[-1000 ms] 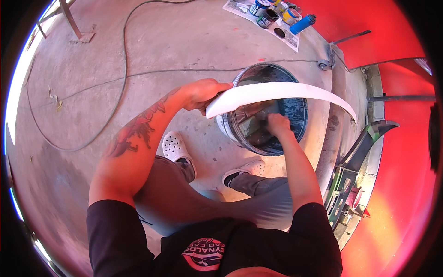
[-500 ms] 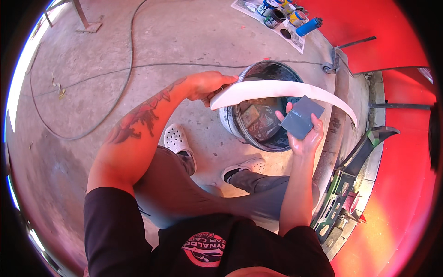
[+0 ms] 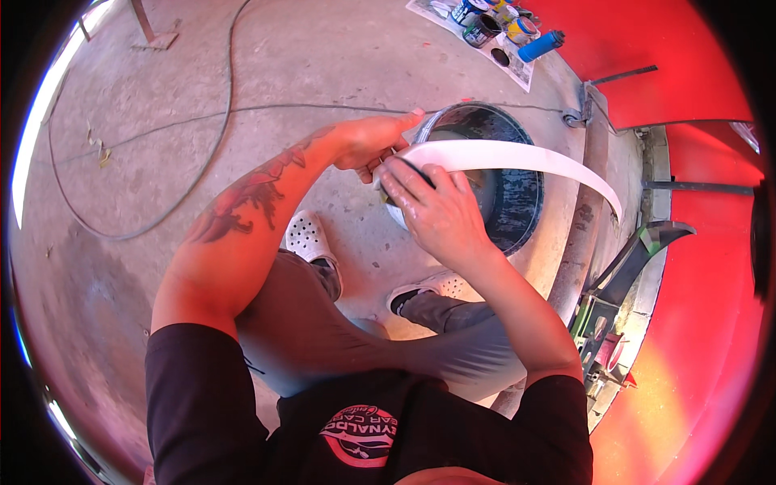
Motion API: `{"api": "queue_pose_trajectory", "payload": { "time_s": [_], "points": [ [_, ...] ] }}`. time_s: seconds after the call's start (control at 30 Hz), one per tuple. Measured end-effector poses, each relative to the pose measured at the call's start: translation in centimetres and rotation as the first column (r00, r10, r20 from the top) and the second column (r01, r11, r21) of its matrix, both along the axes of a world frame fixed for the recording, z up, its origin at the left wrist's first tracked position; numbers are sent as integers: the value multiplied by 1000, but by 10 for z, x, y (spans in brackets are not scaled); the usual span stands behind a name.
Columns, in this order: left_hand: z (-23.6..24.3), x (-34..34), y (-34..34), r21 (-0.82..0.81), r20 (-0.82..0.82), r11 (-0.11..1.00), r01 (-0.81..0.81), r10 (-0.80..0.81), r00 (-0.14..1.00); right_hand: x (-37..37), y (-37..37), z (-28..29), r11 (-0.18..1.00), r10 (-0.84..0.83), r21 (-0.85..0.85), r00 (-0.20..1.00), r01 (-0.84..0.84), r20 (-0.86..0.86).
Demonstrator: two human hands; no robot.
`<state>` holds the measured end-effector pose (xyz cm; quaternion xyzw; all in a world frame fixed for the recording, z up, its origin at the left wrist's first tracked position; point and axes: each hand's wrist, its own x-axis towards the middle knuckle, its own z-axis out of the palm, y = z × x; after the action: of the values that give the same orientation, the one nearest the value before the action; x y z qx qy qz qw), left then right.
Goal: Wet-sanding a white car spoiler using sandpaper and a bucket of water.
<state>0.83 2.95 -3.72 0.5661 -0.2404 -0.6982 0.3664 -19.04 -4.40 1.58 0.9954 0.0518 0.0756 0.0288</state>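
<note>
A long white curved strip (image 3: 533,159) reaches from my hands toward the right, over a dark bucket (image 3: 513,218) with a grimy inner wall and murky contents. My left hand (image 3: 368,145) grips the strip's left end, its fingers partly hidden behind it. My right hand (image 3: 432,206) lies over that same end with curled fingers, holding a dark sanding sheet (image 3: 418,175) against the piece; most of the sheet is hidden under my fingers. My white clogs (image 3: 305,236) rest on the floor below.
Concrete floor (image 3: 145,105) carries looping grey hoses (image 3: 229,97). Paint cans (image 3: 482,30) and a blue cylinder (image 3: 540,46) sit on paper at the back. Along the right are a metal beam (image 3: 584,210), black-and-green parts (image 3: 614,291) and large red panels (image 3: 699,307).
My right hand came up out of the bucket with a grey sheet, palm up, then turned over and moved left onto the white strip's left end. My left hand keeps its grip.
</note>
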Motion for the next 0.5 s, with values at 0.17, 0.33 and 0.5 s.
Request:
{"api": "queue_pose_trajectory", "payload": {
  "time_s": [0.17, 0.33, 0.5],
  "points": [
    [1, -3, 5, -29, -17, 999, 13, -14, 1000, 4, -15, 15, 999, -42, -34, 999, 42, -25],
    [3, -6, 0, 1, -69, 1000, 10, -10, 998, -4, 4, 0, 997, 42, -65, 999, -41, 11],
    [7, -10, 3, -8, 12, 1000, -28, 28, 1000, -5, -12, 2, 998, 55, -23, 997, -54, 53]
  ]
}}
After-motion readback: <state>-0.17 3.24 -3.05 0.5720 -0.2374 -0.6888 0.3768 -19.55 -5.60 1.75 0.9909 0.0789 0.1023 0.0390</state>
